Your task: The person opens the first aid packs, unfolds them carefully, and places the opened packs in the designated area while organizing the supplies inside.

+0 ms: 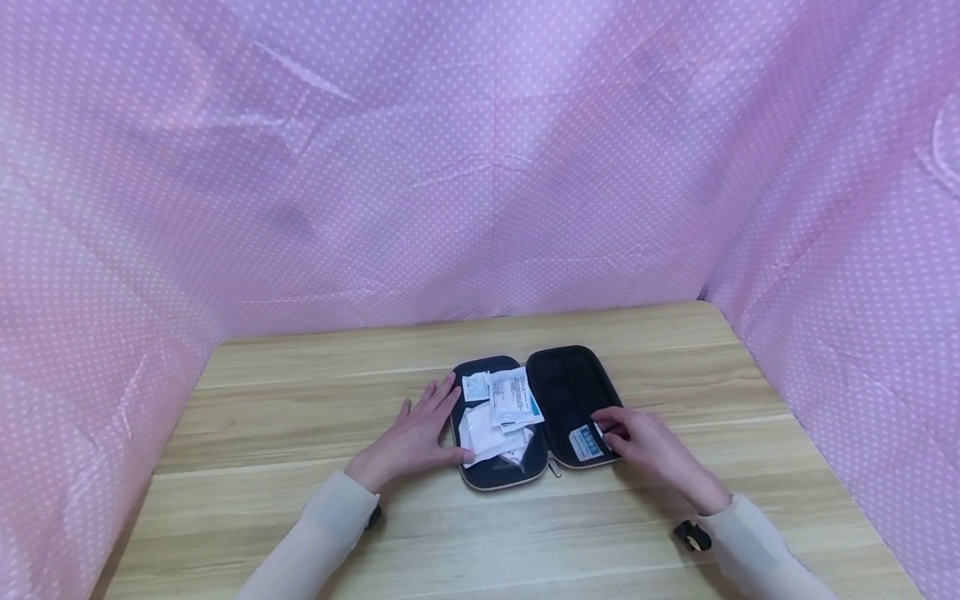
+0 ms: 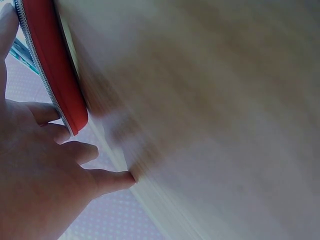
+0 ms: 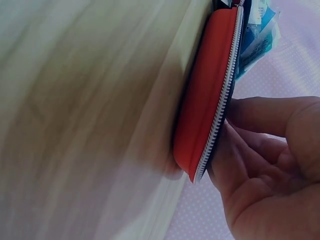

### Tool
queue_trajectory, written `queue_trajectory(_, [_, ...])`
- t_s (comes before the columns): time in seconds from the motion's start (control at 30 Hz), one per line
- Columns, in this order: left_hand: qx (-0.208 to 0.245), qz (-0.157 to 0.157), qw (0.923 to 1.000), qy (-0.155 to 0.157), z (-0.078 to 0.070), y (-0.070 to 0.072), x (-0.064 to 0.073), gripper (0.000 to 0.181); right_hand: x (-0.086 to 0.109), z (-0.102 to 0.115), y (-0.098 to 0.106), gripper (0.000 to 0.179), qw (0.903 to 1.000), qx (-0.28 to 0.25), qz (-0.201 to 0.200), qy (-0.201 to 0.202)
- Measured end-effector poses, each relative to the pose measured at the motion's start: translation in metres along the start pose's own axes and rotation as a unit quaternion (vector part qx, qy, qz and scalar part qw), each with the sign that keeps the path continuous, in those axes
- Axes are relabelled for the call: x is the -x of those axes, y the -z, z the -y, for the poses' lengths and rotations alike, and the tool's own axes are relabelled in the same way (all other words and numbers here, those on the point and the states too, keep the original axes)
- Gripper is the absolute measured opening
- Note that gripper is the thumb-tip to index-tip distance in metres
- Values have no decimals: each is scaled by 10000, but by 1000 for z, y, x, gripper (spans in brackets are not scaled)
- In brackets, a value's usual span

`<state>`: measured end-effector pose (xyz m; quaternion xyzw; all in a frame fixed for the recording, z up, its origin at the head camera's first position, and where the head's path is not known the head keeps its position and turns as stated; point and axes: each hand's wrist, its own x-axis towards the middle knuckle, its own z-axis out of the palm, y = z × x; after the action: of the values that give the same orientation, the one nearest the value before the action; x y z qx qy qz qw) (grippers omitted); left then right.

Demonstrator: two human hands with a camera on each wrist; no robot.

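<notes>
A zip-up case [image 1: 555, 396] lies unfolded on the table, black inside, with a red shell [image 3: 207, 95] and silver zip teeth in the wrist views. My left hand [image 1: 416, 437] rests against the left half's outer edge, fingers spread and thumb over the near side. That half bears white packets [image 1: 487, 433], a small printed sachet [image 1: 476, 386] and a clear printed packet [image 1: 512, 398] with blue-green on it. At the right half, my right hand [image 1: 648, 442] pinches a small white piece [image 1: 598, 428], mostly hidden by the fingers. Beside it lies a blue-and-grey label or sachet [image 1: 586, 443].
The pale wooden table [image 1: 300, 408] extends around the case. Pink dotted cloth [image 1: 465, 167] hangs behind and along both sides. A zip pull [image 1: 554, 467] sticks out at the case's near fold. Dark wrist bands [image 1: 692, 536] show by the sleeves.
</notes>
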<state>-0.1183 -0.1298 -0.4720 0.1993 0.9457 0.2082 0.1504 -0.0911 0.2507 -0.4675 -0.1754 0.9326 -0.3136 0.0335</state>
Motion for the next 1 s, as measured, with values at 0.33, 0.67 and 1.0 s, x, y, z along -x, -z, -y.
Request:
queue_trajectory(0.33, [-22,5,10000,-26,0,1,0,112,-1,4,-3,27,10000,-22,-52,-8])
queue_trajectory(0.67, [4,12,10000,-23,2,0,0,112,-3,9,-6,30,9997,-215,71,-50])
queue_trajectory(1.0, [-11,3,10000,-89,2,1,1,112,1,13,-5,24,9998,146,-118,-23])
